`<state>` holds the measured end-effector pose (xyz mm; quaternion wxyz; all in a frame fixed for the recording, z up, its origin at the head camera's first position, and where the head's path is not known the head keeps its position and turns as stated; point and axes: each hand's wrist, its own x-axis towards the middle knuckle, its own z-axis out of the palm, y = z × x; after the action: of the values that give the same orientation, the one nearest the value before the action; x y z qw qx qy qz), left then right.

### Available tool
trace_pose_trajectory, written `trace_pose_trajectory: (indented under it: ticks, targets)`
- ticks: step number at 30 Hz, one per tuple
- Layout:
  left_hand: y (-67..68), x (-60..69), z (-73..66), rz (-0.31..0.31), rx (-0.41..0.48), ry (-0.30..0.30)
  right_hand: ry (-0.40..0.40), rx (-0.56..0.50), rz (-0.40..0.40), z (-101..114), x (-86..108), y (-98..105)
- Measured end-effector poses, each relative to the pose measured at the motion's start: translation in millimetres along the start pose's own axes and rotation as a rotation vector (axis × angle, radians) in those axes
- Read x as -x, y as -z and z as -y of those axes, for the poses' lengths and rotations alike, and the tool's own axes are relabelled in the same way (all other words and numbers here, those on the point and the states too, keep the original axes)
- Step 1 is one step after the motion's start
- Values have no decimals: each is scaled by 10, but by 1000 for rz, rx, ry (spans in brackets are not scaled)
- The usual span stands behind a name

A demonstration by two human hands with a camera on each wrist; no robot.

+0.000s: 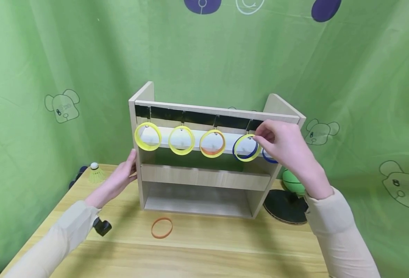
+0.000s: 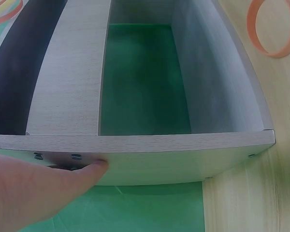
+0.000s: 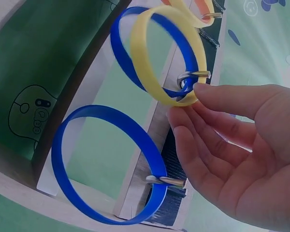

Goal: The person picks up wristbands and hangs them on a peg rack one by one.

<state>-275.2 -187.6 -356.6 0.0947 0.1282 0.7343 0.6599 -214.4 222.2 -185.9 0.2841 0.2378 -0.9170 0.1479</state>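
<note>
My right hand (image 1: 285, 146) pinches the edge of a yellow wristband (image 3: 139, 50) between thumb and fingers, close to the fourth hook of a small wooden shelf (image 1: 204, 177). A blue wristband (image 3: 118, 46) hangs behind it on that hook. Another blue wristband (image 3: 57, 154) hangs from the hook at the far right, partly behind the hand in the head view. The left hand (image 1: 123, 174) lies against the outside of the shelf's left panel (image 2: 183, 144), thumb stretched along it; its other fingers are mostly hidden. Yellow wristbands hang on the left hooks, one together with an orange band (image 1: 212, 153).
An orange wristband (image 2: 252, 29) lies on the wooden table (image 1: 204, 247) in front of the shelf. A shuttlecock (image 1: 96, 174) stands at the left. Beside the shelf's right side are a black paddle (image 1: 284, 208) and a green ball (image 1: 292, 182). A green curtain hangs behind.
</note>
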Motion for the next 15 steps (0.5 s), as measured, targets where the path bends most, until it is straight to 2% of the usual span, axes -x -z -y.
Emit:
trace_pose_trajectory:
  ticks: [5, 8, 10, 15]
  targets:
    - [-6, 9, 25, 1, 2, 5, -19, -3, 18, 13, -22, 2]
    - [-11, 9, 31, 11, -2, 9, -25, -1, -11, 28, 1, 26]
    - [-10, 7, 27, 11, -4, 9, -12, 6, -48, 57, 22, 44]
    - [-1, 4, 12, 4, -1, 3, 77, -27, -110, 229, 102, 6]
